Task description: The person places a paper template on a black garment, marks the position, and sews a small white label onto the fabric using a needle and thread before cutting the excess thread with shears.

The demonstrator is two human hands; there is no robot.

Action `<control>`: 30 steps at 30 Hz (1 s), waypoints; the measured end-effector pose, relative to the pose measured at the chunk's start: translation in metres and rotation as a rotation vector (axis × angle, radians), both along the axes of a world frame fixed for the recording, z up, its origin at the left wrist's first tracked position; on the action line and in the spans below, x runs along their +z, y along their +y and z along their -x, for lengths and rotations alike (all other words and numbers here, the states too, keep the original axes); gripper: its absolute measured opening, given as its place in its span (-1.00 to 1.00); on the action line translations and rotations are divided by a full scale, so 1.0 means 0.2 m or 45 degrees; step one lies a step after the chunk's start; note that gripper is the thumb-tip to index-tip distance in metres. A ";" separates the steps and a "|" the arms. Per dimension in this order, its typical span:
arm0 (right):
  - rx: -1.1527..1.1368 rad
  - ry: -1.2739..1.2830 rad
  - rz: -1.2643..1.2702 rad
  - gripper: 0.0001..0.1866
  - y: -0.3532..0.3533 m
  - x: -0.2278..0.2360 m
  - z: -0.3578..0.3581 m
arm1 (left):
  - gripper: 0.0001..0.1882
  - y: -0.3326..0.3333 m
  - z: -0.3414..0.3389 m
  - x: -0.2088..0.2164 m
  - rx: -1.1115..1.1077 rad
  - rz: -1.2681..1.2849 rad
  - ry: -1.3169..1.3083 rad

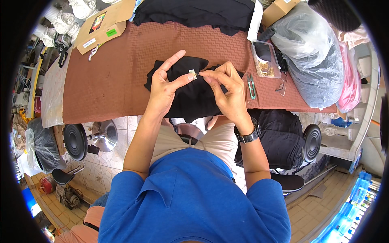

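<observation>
A black garment (190, 99) lies bunched on the brown-covered table in front of me. Over it, my left hand (165, 89) has its thumb against a small white tag (191, 72), index finger raised away; its other fingers are mostly hidden. My right hand (229, 87) meets it from the other side, thumb and forefinger pinched on a tiny gold-coloured pin (195, 75) at the tag. How far the pin passes through the tag is too small to tell. Right of the hands rest green-handled thread snips (251, 87).
A clear plastic box (276, 60) with gold-coloured pins stands at right, near eyeglasses (281, 86). Large filled plastic bags (312, 60) crowd the right edge. Black fabric (194, 14) covers the far side; an open cardboard box (101, 28) sits far left. Another person's sleeve (81, 227) shows lower left.
</observation>
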State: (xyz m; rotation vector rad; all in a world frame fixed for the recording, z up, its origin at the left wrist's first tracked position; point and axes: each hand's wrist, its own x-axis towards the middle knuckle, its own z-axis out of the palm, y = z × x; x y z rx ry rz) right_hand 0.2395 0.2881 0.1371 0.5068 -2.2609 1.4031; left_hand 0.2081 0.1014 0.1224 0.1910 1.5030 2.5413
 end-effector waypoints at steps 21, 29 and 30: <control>0.001 -0.030 -0.031 -0.75 0.01 0.01 0.00 | -0.32 0.00 -0.01 -0.01 0.011 0.064 0.017; 0.018 -0.086 0.098 -0.84 0.01 -0.04 0.02 | -0.32 -0.01 -0.01 -0.01 -0.019 0.073 0.012; 0.021 -0.102 0.111 -0.85 0.01 -0.04 0.02 | -0.32 -0.01 -0.01 -0.01 -0.027 0.076 0.002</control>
